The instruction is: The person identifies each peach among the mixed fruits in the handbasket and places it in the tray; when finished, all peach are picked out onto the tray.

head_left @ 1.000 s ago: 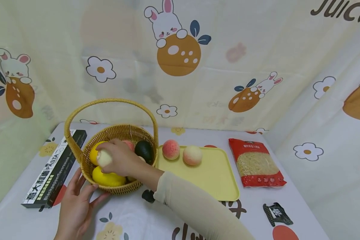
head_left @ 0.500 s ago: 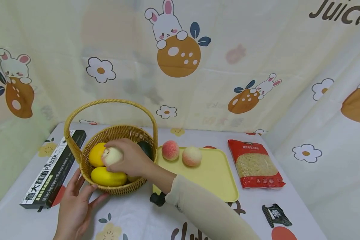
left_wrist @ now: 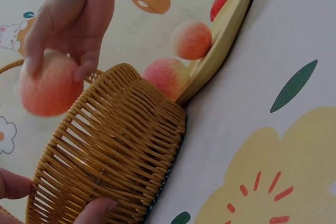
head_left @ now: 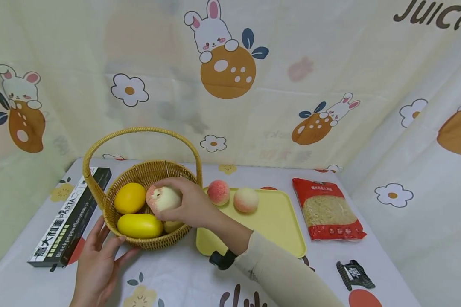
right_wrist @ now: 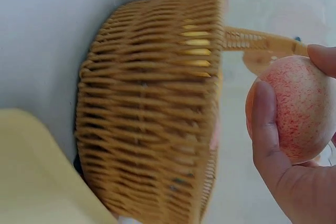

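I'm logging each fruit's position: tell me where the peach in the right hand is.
Left of centre in the head view, the right hand grips the peach over the basket, just right of the round yellow fruit.

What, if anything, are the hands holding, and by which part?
The right hand holds a peach by its opposite sides; the left hand touches the outside of the basket.
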{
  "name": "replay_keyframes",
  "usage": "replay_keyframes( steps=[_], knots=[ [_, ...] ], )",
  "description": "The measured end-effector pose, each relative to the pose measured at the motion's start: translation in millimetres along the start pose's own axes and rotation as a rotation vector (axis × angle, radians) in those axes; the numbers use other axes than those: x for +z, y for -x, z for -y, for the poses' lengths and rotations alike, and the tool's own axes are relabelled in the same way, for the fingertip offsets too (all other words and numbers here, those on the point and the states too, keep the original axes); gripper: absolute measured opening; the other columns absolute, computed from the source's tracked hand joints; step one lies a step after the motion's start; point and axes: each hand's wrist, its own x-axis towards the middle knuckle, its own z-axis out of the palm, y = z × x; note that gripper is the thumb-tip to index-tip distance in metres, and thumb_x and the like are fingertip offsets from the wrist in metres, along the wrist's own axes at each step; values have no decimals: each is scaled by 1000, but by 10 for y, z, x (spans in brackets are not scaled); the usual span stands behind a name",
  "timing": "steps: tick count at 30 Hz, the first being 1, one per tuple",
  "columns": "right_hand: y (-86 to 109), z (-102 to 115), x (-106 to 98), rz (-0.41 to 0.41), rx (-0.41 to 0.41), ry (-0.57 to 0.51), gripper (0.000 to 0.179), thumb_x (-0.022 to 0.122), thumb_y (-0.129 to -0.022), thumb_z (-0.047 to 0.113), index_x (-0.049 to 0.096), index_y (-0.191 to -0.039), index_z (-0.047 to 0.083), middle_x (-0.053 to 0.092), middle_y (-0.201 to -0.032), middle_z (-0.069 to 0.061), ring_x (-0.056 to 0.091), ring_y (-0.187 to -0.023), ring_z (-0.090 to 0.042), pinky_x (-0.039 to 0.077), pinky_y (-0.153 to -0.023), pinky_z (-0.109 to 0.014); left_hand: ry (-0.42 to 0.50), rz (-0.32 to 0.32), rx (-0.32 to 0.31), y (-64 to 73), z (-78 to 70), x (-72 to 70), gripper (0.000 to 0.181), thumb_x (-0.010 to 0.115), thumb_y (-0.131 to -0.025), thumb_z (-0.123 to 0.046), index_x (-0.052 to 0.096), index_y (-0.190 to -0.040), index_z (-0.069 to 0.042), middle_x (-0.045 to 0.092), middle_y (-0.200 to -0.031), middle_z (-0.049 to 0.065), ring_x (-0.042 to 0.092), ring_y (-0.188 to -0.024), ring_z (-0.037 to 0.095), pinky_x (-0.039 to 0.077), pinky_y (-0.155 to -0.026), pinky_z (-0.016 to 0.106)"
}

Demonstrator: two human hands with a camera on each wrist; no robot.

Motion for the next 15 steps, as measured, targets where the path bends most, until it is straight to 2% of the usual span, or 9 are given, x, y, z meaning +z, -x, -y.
replay_keyframes(
  steps=[8, 15],
  knots=[
    [161, -57, -246, -17, -6, -85, 59, 86, -84, 17, 66, -140, 18, 62, -144, 1, 58, -119, -20, 61, -87, -27, -4, -11, 10, 8, 8, 8, 88, 53, -104, -2, 15, -166, -51, 9, -180, -4, 36, -152, 30, 67, -88, 44],
    [338, -165, -385, -71, 11, -72, 59, 86, -82, 16, 67, -138, 21, 61, -147, 2, 61, -121, -21, 62, -90, -34, -11, -13, 13, 8, 11, 13, 88, 53, -104, -2, 14, -166, -51, 8, -180, -4, 34, -154, 31, 67, -89, 44]
  ],
)
